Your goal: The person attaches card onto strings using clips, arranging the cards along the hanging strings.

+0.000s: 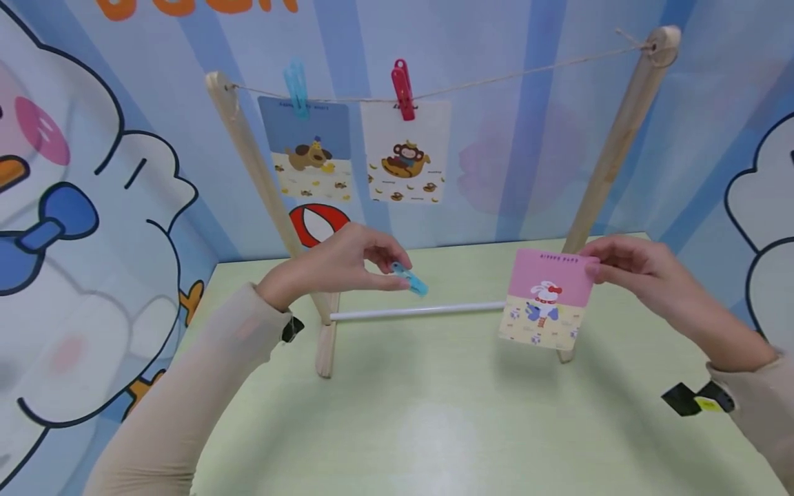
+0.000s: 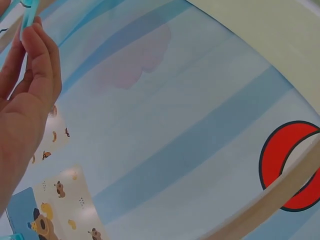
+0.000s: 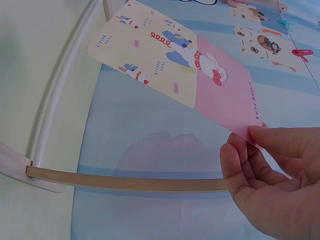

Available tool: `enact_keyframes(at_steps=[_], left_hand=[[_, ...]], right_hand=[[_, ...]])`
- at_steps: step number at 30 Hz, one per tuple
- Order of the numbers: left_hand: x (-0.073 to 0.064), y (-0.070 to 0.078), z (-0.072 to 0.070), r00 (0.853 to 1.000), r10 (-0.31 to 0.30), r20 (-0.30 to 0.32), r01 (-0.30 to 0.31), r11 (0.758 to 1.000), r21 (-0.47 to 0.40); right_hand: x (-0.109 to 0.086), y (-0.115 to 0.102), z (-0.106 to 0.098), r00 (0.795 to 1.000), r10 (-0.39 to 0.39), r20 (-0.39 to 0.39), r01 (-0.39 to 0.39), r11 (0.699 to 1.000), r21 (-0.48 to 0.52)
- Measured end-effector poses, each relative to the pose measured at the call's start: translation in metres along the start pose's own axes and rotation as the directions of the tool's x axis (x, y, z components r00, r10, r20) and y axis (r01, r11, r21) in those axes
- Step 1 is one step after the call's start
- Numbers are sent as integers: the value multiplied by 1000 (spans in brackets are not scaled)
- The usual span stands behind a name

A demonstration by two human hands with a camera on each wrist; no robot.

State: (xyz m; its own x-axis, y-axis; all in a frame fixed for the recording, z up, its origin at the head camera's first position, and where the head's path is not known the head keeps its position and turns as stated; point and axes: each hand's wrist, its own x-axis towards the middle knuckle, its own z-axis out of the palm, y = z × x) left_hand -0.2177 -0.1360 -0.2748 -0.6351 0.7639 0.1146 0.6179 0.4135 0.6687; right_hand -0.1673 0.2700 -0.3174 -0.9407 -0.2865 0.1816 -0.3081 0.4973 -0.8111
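Note:
Between thumb and fingers, my left hand [image 1: 353, 265] pinches a light blue clothespin [image 1: 409, 278] above the table, left of centre. My right hand [image 1: 651, 282] pinches the upper right corner of a pink and cream rabbit card [image 1: 547, 299], held upright in front of the rack's right post. On the string [image 1: 515, 77] hang two cards: a dog card [image 1: 308, 148] under a blue clothespin [image 1: 296, 89], and a monkey card [image 1: 406, 151] under a red clothespin [image 1: 403, 89]. In the right wrist view, the rabbit card [image 3: 175, 60] tilts, its pink end at the thumb.
A wooden left post [image 1: 260, 165] and right post [image 1: 614, 145] carry the string. A white rod [image 1: 418, 311] joins them low down, over the pale green table [image 1: 397, 413]. Behind stands a blue striped backdrop [image 1: 484, 41] with cartoon figures.

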Motion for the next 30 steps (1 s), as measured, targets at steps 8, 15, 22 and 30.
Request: enact_keyframes(at_steps=[8,15,22,30], left_hand=[[8,4,-3,1000,28,4,-28,1000,10],[13,9,-6,999,43,6,-43,999,10],[15,15,-9,999,48,8,-49,999,11],[18,21,-14,998,55,1,-55,998,32]], right_hand=[[5,-7,-2,1000,-2,-13,2,1000,-18],[8,-14,-8,1000,-4,-18,3,1000,-30],[13,-20,-12,999,37,-39,-40,996,-76],[18,-25,-17,998,22,-60,-27,997,-71]])
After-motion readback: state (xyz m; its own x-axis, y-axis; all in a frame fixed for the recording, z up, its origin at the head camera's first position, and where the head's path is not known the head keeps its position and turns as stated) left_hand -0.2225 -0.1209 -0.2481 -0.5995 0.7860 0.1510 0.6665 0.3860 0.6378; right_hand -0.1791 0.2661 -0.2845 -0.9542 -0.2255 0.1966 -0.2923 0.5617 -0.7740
